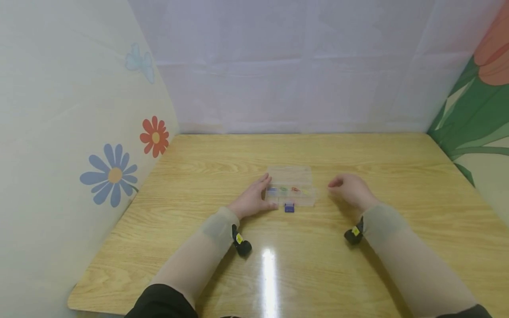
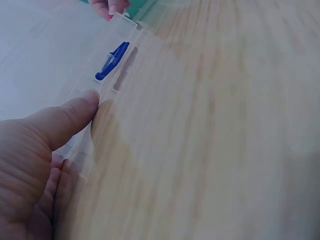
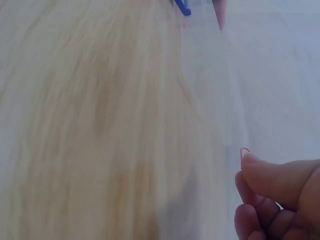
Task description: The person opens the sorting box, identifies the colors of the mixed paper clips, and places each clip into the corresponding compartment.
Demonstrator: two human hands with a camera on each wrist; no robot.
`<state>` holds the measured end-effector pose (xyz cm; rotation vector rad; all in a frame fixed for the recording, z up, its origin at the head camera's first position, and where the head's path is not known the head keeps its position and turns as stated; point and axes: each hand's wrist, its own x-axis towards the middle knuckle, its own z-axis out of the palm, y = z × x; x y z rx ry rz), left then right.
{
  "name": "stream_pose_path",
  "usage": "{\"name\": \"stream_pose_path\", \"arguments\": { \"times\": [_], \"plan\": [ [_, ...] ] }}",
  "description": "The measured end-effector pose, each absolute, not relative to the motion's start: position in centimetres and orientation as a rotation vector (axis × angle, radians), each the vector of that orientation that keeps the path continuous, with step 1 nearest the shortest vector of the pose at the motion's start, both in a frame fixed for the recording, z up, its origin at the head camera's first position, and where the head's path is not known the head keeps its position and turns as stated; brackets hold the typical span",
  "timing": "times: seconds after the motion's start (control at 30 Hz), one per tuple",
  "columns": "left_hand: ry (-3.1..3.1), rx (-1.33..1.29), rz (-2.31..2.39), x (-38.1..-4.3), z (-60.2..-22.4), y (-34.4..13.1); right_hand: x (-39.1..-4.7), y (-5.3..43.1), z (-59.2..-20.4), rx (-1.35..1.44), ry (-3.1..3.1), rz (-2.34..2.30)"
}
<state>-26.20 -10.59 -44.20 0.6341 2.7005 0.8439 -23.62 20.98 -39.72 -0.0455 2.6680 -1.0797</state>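
A clear plastic compartment box (image 1: 296, 201) sits on the table with its lid (image 1: 290, 175) raised at the back. Small blue, green, red and yellow clips lie in its row of compartments. A blue latch (image 2: 113, 61) is on the front side. My left hand (image 1: 254, 197) grips the box's left end, thumb along the front wall and fingers at the far side. To the right of the box, my right hand (image 1: 351, 190) pinches a red paper clip (image 3: 241, 156) between thumb and index finger, its rounded end poking out past the fingertips.
The box stands mid-way across a wood-grain table (image 1: 199, 176). A white cloth wall (image 1: 302, 88) rises behind the far edge. Flower-printed panels (image 1: 115, 176) flank the left and right sides. Light glares off the tabletop nearer me.
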Motion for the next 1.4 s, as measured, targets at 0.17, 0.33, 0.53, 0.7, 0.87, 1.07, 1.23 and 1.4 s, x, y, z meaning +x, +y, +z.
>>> {"name": "stream_pose_path", "arguments": {
  "times": [0.17, 0.33, 0.53, 0.7, 0.87, 1.07, 1.23, 1.4],
  "plan": [
    [2.703, 0.633, 0.848, -26.2, -44.2, -10.6, -23.7, 20.0, -39.4, -0.074, 2.654, -1.118],
    [2.702, 0.625, 0.850, -26.1, -44.1, -10.5, -23.9, 18.9, -39.5, -0.112, 2.610, -1.233],
    [2.700, 0.626, 0.856, -26.2, -44.1, -10.6, -24.2, 17.2, -39.6, -0.128, 2.564, -1.281],
    [2.703, 0.623, 0.849, -26.2, -44.1, -10.7, -24.4, 15.5, -39.6, -0.172, 2.562, -1.270],
    [2.707, 0.622, 0.845, -26.1, -44.1, -10.6, -24.4, 14.0, -39.6, -0.192, 2.584, -1.204],
    [2.704, 0.627, 0.843, -26.2, -44.1, -10.6, -24.2, 13.1, -39.9, -0.207, 2.608, -1.157],
    [2.699, 0.629, 0.850, -26.2, -44.1, -10.7, -24.2, 12.8, -40.2, -0.194, 2.622, -1.133],
    [2.705, 0.634, 0.850, -26.2, -44.2, -10.7, -24.2, 12.9, -40.2, -0.194, 2.616, -1.127]
  ]
}}
